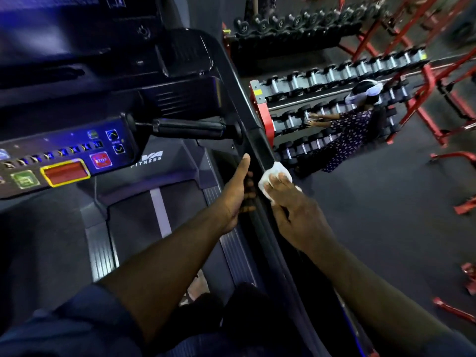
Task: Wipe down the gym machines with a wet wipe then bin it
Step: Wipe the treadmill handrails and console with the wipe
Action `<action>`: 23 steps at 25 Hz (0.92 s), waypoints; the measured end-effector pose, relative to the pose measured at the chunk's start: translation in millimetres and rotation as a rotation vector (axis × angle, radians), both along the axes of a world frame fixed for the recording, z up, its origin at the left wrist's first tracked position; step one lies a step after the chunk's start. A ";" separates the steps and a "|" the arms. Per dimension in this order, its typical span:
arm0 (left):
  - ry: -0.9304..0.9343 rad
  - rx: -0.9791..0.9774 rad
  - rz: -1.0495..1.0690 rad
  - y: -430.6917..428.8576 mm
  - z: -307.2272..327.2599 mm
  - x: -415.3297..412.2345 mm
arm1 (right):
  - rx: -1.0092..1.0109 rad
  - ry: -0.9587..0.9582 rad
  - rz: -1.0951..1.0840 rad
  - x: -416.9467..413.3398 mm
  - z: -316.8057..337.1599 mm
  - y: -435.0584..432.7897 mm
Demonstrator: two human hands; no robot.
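Racks of dumbbells [334,73] stand to our right across the dark floor, where a second person [353,132] leans in with both hands on a middle shelf; red frames [422,104] crowd the space beyond. To our left the treadmill console [64,163] glows around its red stop button [101,160], and a short black grip bar [188,128] juts from it toward the side rail [258,145], just above where we work. Our left hand [235,194] grips that rail from the inner side, fingers [248,195] curled round it and thumb lying straight along it. Our right hand [296,215] sits just beside it on the outer side, fingers bent and close together, pressing the wet wipe [273,173] onto the rail. The wipe is a bunched white wad, mostly poking out past our fingertips; its longer side follows the rail, which runs from near our body away toward the console.
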State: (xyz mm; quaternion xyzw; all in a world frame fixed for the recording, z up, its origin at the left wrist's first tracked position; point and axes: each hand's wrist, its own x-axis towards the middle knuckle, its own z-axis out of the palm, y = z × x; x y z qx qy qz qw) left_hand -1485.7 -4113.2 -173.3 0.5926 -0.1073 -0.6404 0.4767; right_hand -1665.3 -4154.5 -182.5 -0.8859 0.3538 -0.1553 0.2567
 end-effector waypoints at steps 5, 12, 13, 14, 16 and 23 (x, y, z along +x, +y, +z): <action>-0.082 -0.004 -0.062 -14.5 14.5 26.7 | -0.008 -0.007 0.021 34.3 3.5 -25.9; -0.460 -0.047 -0.073 -37.0 41.3 86.4 | -0.038 -0.138 0.035 121.9 10.9 -94.6; -0.568 -0.045 -0.058 -38.0 42.0 99.2 | -0.001 -0.184 0.024 136.2 17.4 -98.2; -0.668 -0.040 -0.033 -36.4 41.5 111.7 | 0.044 -0.227 0.010 150.6 24.8 -99.1; -0.819 -0.025 0.074 -29.1 39.7 145.0 | 0.190 -0.309 -0.029 187.9 39.8 -99.7; -1.030 0.063 0.351 36.1 74.0 222.7 | 0.394 -0.422 0.155 293.9 71.2 -65.1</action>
